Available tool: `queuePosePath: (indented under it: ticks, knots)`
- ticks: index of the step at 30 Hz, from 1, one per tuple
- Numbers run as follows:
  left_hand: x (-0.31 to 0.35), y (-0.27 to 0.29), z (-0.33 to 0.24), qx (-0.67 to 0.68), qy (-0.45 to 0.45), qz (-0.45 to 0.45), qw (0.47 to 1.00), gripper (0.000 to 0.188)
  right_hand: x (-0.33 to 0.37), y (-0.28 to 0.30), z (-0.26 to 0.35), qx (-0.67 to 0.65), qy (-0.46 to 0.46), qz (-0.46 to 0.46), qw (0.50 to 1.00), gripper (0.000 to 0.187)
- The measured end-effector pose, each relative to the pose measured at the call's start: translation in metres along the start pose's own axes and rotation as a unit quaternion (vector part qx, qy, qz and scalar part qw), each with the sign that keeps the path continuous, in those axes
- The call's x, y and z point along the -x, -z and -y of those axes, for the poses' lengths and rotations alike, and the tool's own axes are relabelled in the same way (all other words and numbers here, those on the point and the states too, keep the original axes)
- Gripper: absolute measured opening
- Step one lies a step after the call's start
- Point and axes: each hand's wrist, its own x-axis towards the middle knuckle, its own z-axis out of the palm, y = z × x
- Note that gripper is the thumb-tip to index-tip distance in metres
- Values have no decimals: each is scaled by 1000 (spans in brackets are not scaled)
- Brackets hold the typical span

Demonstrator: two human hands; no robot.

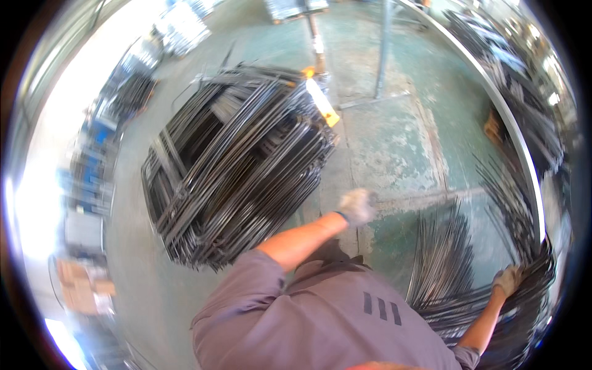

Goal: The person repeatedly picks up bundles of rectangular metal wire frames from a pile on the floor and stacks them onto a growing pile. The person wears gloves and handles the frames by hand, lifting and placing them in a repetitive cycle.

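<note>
My left hand, in a pale work glove, hangs over the floor in front of me, apart from the metal stacks; its fingers are smeared by motion. Out to the right, my gloved right hand is closed on a dark bent metal rod at the edge of a stack of rods. What exactly lies under its fingers is partly hidden. Left of my left hand stands a large stack of dark metal rod frames with rounded corners, lying tilted on one another.
A yellow-ended bar touches the large stack's far right corner. Beyond it a grey post stands on a floor foot. A pale curved rail runs along the right, with more rod piles behind. Cardboard boxes sit far left.
</note>
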Motion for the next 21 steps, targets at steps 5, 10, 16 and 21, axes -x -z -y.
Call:
queuePosePath:
  ticks: [5,10,16,21]
  knots:
    - [136,109,124,24,139,-319,937,30,57,129,106,-30,-1,99,995,38]
    - [269,141,158,91,184,-367,907,29,130,49,276,-355,283,-7,891,37]
    - [414,208,249,32,146,-436,887,25,335,300,502,-462,582,10,669,43]
    - [494,237,322,106,230,-504,826,22,398,409,616,-449,673,-81,583,54]
